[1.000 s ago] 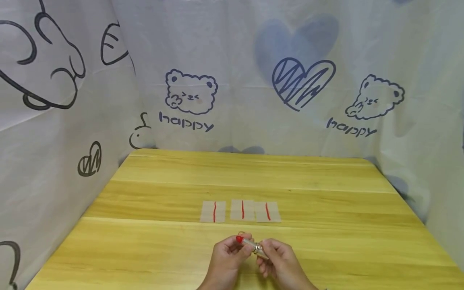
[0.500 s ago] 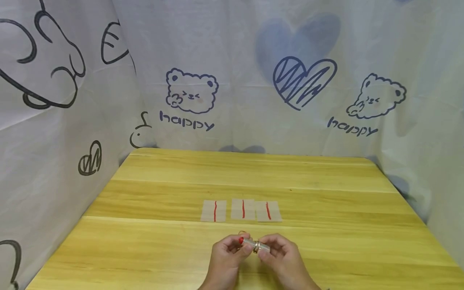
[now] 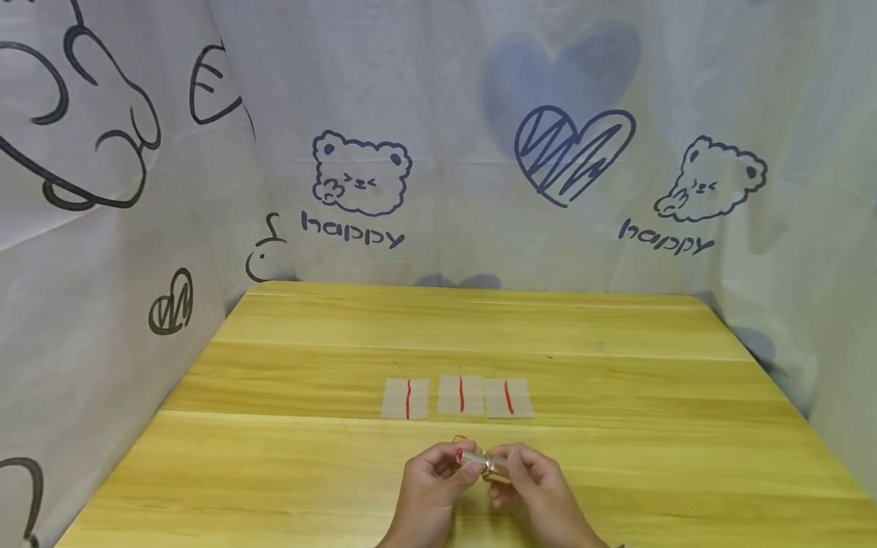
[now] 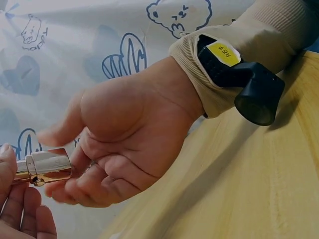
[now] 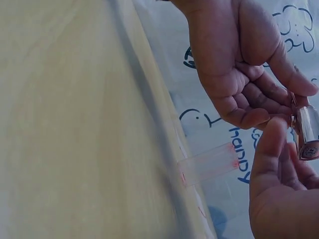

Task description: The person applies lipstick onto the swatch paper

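Note:
A lipstick (image 3: 498, 472) with a red tip and shiny metal tube is held between both hands, its tip pointing left. My left hand (image 3: 433, 483) pinches the tube near the tip with thumb and fingers. My right hand (image 3: 544, 491) grips the base with thumb and fingers. In the left wrist view the base (image 4: 54, 165) lies against the right fingers, with the left fingertips at the other end. In the right wrist view the labelled bottom of the base (image 5: 311, 149) shows. Only a sliver of red shows at the tip.
A clear, pink-tinged cap (image 5: 209, 164) stands on the table just beyond the hands; fingers mostly hide it in the head view. Three paper squares (image 3: 393, 399) with red strokes lie in a row farther back. Drawn-on cloth walls (image 3: 473, 228) enclose the wooden table (image 3: 274, 472).
The right thumb and fingers have shifted round the base, first forward, then back. Less of the red tip sticks out of the tube now. The left hand stays nearly still.

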`<state>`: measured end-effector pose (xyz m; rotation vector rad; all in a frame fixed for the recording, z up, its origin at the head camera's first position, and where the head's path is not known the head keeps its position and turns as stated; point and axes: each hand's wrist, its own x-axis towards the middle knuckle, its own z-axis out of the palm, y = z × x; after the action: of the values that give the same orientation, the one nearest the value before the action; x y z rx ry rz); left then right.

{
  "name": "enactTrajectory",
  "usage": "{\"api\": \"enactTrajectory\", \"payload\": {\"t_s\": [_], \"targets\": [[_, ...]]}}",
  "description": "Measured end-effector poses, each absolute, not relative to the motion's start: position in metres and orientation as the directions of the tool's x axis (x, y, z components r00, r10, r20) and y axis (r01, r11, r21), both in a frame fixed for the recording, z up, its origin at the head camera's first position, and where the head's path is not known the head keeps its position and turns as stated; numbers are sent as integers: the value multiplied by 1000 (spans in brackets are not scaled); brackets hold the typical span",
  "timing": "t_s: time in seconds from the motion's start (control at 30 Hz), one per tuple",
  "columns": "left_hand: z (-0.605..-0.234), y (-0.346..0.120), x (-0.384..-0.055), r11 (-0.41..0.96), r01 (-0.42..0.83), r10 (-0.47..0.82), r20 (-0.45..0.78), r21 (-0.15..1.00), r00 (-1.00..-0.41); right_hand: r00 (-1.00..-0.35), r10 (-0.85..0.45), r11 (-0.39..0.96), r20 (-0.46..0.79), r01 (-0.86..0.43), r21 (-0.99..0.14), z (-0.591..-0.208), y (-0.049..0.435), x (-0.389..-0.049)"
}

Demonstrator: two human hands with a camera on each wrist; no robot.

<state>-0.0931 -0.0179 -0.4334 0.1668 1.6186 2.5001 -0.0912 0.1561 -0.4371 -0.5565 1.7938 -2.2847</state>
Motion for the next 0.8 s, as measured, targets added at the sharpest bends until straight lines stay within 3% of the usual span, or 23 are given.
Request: {"api": "enactTrajectory", "payload": {"t_s": [0.13, 0.3, 0.57, 0.8], "targets": [[-432, -18, -93, -397, -59, 191, 19, 916, -981, -882, -448, -319, 146, 5, -948, -438, 156, -92], [-433, -17, -93, -365, -60, 166, 2, 929, -986, -914, -394, -304, 97, 31, -952, -436, 156, -91], [-435, -15, -93, -378, -69, 76, -43, 923, -996, -936, -289, -175, 203, -157, -972, -435, 156, -89], [-435, -14, -93, -372, -70, 64, -50, 926, -997, -914, -252, -216, 319, -268, -939, -438, 155, -88]]}}
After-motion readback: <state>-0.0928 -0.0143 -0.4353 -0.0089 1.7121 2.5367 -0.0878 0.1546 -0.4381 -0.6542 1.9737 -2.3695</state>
